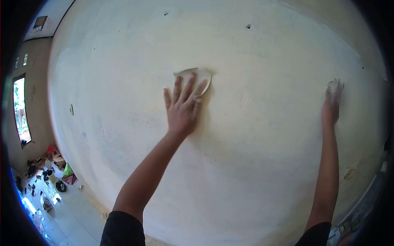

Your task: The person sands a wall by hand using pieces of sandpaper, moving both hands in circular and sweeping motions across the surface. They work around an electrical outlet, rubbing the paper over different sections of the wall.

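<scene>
A pale wall (246, 127) fills most of the head view, with small holes and faint stains. Near its middle, my left hand (182, 106) presses a thin, light sheet (204, 78) flat against the surface, its fingers spread over the sheet. The sheet's edge curls a little at the right. Farther right, my right hand (332, 102) lies against the wall with fingers pointing up and slightly apart. Something pale (331, 84) shows by its fingertips, too blurred to identify.
A wall fitting (71, 110) is at the left. Beyond the wall's left edge are a bright window (21, 110) and a tiled floor (78, 221) strewn with bags, boxes and containers. Assorted items line the lower right edge.
</scene>
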### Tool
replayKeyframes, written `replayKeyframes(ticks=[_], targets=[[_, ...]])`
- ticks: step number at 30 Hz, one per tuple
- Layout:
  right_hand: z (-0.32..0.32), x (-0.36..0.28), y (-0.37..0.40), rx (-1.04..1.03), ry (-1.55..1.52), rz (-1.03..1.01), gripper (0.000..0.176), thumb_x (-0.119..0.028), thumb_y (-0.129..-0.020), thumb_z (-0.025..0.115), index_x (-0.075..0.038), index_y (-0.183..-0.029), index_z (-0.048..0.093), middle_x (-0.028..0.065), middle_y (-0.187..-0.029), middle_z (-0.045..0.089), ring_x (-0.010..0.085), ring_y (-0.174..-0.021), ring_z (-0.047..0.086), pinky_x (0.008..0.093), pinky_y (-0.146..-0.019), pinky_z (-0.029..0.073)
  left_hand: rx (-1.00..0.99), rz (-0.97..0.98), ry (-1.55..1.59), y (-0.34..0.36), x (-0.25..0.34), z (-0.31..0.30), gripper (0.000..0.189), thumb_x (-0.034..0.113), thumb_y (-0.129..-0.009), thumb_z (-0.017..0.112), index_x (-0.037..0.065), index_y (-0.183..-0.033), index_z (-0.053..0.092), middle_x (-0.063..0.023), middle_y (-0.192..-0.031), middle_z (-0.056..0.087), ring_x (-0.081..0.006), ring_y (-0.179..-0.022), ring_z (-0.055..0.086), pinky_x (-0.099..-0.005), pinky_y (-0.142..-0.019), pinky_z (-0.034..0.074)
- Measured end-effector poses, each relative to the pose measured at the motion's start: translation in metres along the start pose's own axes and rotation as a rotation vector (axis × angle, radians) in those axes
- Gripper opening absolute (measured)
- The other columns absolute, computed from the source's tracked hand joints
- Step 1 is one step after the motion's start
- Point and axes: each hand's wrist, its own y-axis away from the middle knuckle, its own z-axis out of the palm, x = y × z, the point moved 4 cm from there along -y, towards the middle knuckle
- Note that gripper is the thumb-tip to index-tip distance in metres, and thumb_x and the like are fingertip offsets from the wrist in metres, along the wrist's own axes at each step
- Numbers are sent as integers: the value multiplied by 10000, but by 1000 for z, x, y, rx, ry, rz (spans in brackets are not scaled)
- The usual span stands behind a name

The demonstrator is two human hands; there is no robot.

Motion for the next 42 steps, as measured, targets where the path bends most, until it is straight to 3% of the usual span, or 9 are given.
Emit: replayKeyframes(ticks=[3,9,12,16,26,29,33,39,42], targets=[[-24,-44,29,-40,-18,-86,614,-364,-962,505,-229,-1513,272,59,-1577,246,309,-1449,220,493,-1167,171,29,-30,-41,-21,-49,-5,452,421,-1023,276,359,-1453,398,50,-1585,240,-257,-1481,135,-577,-1160,20],[-31,-10,48,-84,-122,-152,627,-350,-953,521,-220,-1514,272,57,-1581,239,312,-1450,217,487,-1169,165,191,-237,103,-19,-153,-21,458,428,-1027,266,337,-1454,407,37,-1571,280,-270,-1474,161,-573,-1161,13],[-18,-15,57,-54,33,97,647,-351,-947,531,-207,-1517,261,51,-1586,230,312,-1451,214,504,-1165,162,156,-218,93,15,-184,-23,454,419,-1028,267,330,-1444,426,27,-1569,285,-275,-1474,158,-564,-1165,5],[-35,-152,79,-32,-85,-91,678,-348,-933,553,-198,-1520,248,93,-1587,210,345,-1454,192,550,-1151,160,115,-152,49,33,-244,-31,450,400,-1027,265,324,-1432,446,24,-1561,304,-288,-1474,155,-570,-1163,4],[-90,-426,154,-318,-208,-359,814,-319,-824,642,-110,-1510,257,157,-1577,200,376,-1457,167,561,-1161,113,105,31,54,15,-331,-43,452,390,-1024,272,296,-1411,486,23,-1546,338,-294,-1467,186,-564,-1163,26],[-88,-430,152,-401,-171,-455,817,-321,-821,636,-97,-1510,258,143,-1579,203,371,-1460,161,558,-1164,106,109,35,29,18,-343,-41,449,383,-1025,272,313,-1428,459,29,-1547,335,-289,-1470,177,-563,-1165,19],[-71,-411,170,-178,-49,-15,870,-355,-787,663,-100,-1514,258,121,-1576,230,365,-1456,181,562,-1166,103,82,46,-3,23,-341,-40,450,377,-1024,274,306,-1429,457,31,-1551,327,-292,-1471,172,-568,-1163,16],[-107,-482,225,-443,-313,-509,840,-344,-738,682,-123,-1481,357,142,-1546,306,387,-1429,253,568,-1158,147,79,39,6,21,-339,-41,450,375,-1024,281,295,-1428,462,32,-1554,321,-283,-1472,172,-565,-1163,23],[-104,-444,202,-383,-179,-346,806,-352,-727,682,-157,-1460,409,146,-1526,344,394,-1417,281,562,-1154,173,100,37,-15,16,-340,-39,451,378,-1029,267,301,-1431,457,34,-1555,319,-277,-1470,178,-567,-1162,25]])
